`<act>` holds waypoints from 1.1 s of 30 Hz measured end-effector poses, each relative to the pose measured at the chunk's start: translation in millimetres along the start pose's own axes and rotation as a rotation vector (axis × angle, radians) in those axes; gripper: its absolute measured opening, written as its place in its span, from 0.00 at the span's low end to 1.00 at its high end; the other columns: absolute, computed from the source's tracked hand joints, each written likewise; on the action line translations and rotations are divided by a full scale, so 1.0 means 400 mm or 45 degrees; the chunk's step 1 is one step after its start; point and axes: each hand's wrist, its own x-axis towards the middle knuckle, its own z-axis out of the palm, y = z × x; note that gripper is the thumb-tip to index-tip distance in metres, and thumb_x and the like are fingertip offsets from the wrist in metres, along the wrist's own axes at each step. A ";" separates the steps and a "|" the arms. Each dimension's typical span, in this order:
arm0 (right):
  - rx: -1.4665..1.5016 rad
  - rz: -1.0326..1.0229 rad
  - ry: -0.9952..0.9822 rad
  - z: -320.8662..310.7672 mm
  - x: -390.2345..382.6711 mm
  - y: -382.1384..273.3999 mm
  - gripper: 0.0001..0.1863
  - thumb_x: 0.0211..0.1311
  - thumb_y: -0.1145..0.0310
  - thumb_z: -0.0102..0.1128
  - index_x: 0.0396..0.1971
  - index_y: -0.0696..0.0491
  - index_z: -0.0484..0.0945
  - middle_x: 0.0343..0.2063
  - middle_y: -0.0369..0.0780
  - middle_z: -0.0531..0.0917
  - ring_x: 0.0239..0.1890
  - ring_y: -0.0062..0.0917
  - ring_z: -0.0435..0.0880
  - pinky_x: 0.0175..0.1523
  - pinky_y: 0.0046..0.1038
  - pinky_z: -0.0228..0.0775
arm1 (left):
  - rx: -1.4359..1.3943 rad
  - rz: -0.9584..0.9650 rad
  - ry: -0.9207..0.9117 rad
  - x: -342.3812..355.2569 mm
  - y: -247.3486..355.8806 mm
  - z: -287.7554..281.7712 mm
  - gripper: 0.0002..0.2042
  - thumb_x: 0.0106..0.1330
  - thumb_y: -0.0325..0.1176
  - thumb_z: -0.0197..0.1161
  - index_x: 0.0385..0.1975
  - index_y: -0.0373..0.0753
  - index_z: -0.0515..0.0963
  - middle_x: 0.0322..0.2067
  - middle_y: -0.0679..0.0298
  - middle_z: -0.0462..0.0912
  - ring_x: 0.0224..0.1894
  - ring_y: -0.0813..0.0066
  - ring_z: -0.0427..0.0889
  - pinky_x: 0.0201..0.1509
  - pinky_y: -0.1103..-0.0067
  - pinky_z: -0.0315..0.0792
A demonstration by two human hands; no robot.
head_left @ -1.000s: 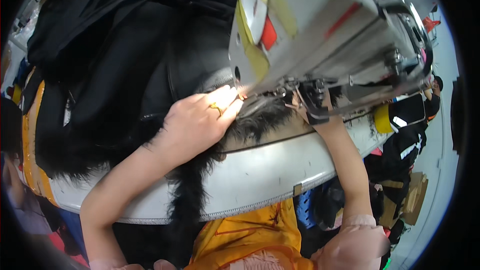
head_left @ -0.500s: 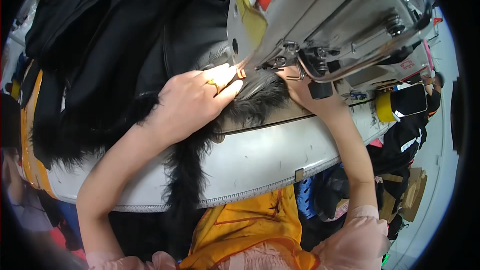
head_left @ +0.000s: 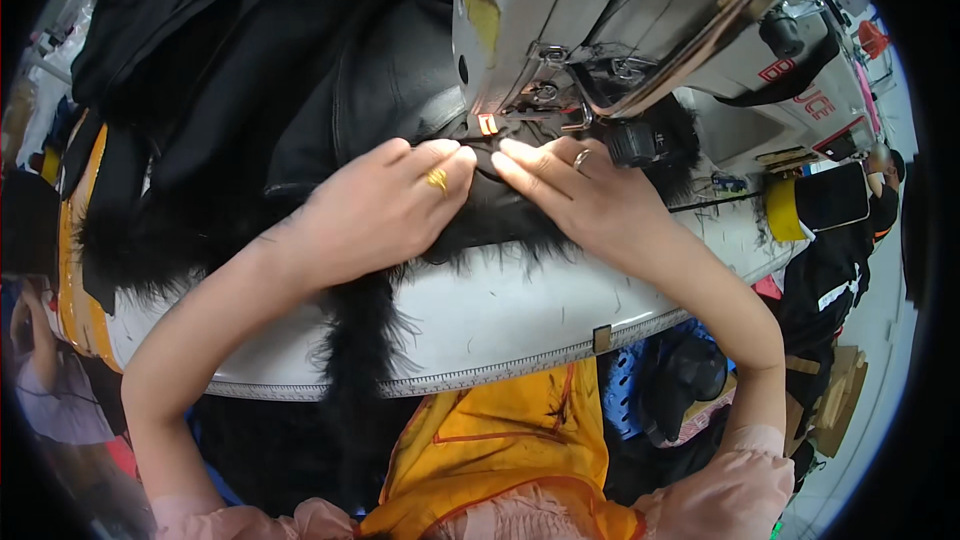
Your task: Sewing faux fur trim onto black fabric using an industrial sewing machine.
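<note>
A black leather-like garment (head_left: 300,90) with fluffy black fur trim (head_left: 362,325) lies bunched across the sewing table, and a fur strip hangs over the front edge. My left hand (head_left: 385,202), with a yellow ring, pinches the garment's edge just left of the lit needle area of the sewing machine (head_left: 540,0). Close beside it, my right hand (head_left: 595,202), wearing a silver-coloured ring, has its thumb and fingers closed on the same edge. Both sets of fingertips are just in front of the machine's small orange-lit part. Its needle cannot be made out.
A measuring tape runs along the front edge of the white tabletop (head_left: 500,315). To the right stand a yellow band-like object (head_left: 786,210) and a dark phone-like slab (head_left: 838,198). Below right are a black cap (head_left: 690,370) and cardboard (head_left: 842,395). Another person (head_left: 60,390) is at far left.
My right hand has come from behind the machine head to the front, close to my left hand, and now pinches the garment edge. The head view has shifted slightly.
</note>
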 end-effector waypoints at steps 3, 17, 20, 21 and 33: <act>-0.057 0.238 -0.137 -0.004 0.011 0.003 0.29 0.50 0.75 0.52 0.57 0.51 0.71 0.52 0.31 0.77 0.46 0.22 0.76 0.51 0.26 0.70 | -0.194 -0.105 -0.055 -0.011 -0.012 -0.014 0.20 0.59 0.30 0.53 0.53 0.35 0.71 0.52 0.61 0.74 0.55 0.69 0.73 0.51 0.78 0.68; 0.247 0.110 -0.441 0.049 -0.018 0.150 0.07 0.49 0.70 0.57 0.29 0.52 0.81 0.29 0.41 0.81 0.39 0.32 0.79 0.46 0.31 0.69 | -1.168 -0.087 -0.164 0.015 -0.086 -0.008 0.27 0.38 0.20 0.64 0.46 0.35 0.74 0.48 0.60 0.75 0.52 0.58 0.74 0.53 0.68 0.72; 0.215 -0.138 -0.194 0.045 -0.012 0.121 0.13 0.49 0.71 0.57 0.37 0.53 0.80 0.38 0.40 0.80 0.45 0.30 0.79 0.49 0.29 0.70 | -0.903 -0.066 -0.055 0.002 -0.042 -0.014 0.21 0.42 0.23 0.62 0.42 0.35 0.76 0.46 0.60 0.76 0.49 0.61 0.76 0.51 0.71 0.73; 0.152 -0.329 0.016 0.045 -0.006 0.110 0.15 0.50 0.72 0.56 0.40 0.53 0.80 0.41 0.40 0.80 0.46 0.29 0.79 0.50 0.29 0.70 | -0.755 -0.063 -0.006 0.000 -0.026 -0.014 0.19 0.44 0.24 0.62 0.41 0.35 0.77 0.45 0.61 0.76 0.48 0.63 0.77 0.49 0.73 0.73; 1.027 -0.103 -0.152 0.042 0.015 0.096 0.34 0.42 0.74 0.62 0.58 0.49 0.73 0.58 0.36 0.75 0.57 0.28 0.73 0.64 0.33 0.55 | -0.781 -0.502 0.135 0.007 0.044 -0.052 0.30 0.37 0.22 0.65 0.49 0.38 0.75 0.43 0.62 0.77 0.40 0.62 0.79 0.39 0.73 0.76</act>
